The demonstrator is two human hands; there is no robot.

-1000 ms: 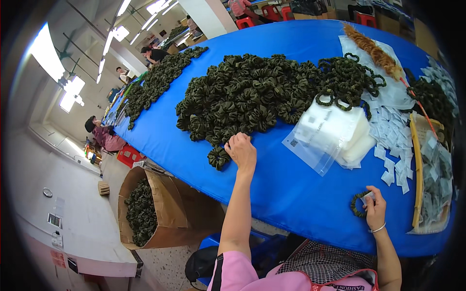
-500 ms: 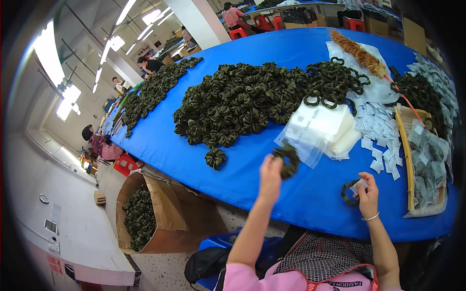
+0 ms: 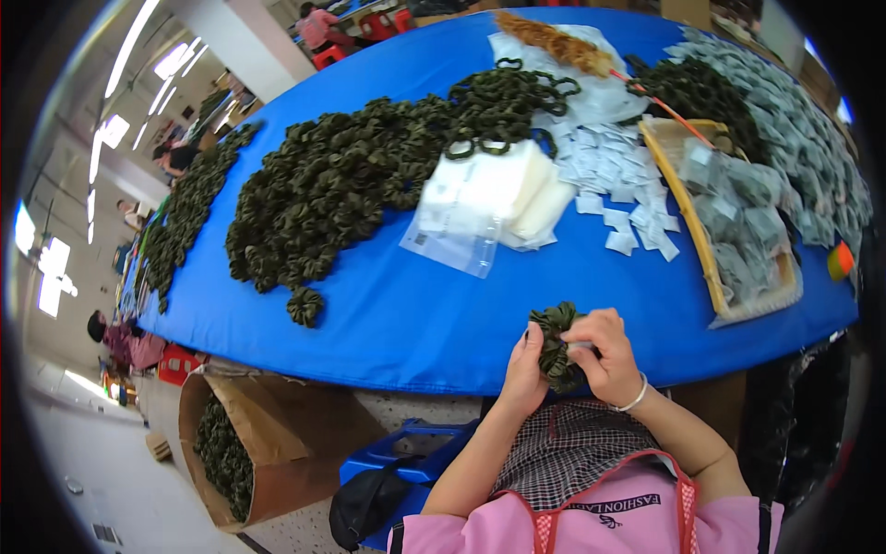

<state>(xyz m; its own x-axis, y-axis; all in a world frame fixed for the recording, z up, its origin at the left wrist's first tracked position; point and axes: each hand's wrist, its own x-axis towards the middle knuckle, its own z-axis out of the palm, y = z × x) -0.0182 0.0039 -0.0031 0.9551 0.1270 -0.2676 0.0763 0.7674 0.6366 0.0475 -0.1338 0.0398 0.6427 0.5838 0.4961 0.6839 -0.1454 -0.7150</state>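
Note:
In front of my waist, both hands are together at a dark green ruffled scrunchie [image 3: 556, 323]. My left hand [image 3: 526, 371] grips its left side, thumb up. From the right, my right hand [image 3: 605, 358] has its fingers bent in and pinched at the scrunchie. A small pale bit shows between those fingers, and the thin hair band is hidden. Beyond my hands lie clear plastic bags [image 3: 454, 242] in a stack, with small white labels [image 3: 620, 242] scattered to their right. A large heap of scrunchies [image 3: 332, 185] covers the table's middle left.
Thin dark hair bands [image 3: 503, 100] lie behind the bags. On the right, a yellow-edged tray [image 3: 678, 208] holds bagged scrunchies, with more bagged ones [image 3: 812, 175] beyond. A feather duster [image 3: 554, 44] lies at the back. A cardboard box [image 3: 295, 443] of scrunchies stands left of me.
My left hand has brought the scrunchie back from the table toward my body. My right hand has moved left to meet it. The view has shifted to the right.

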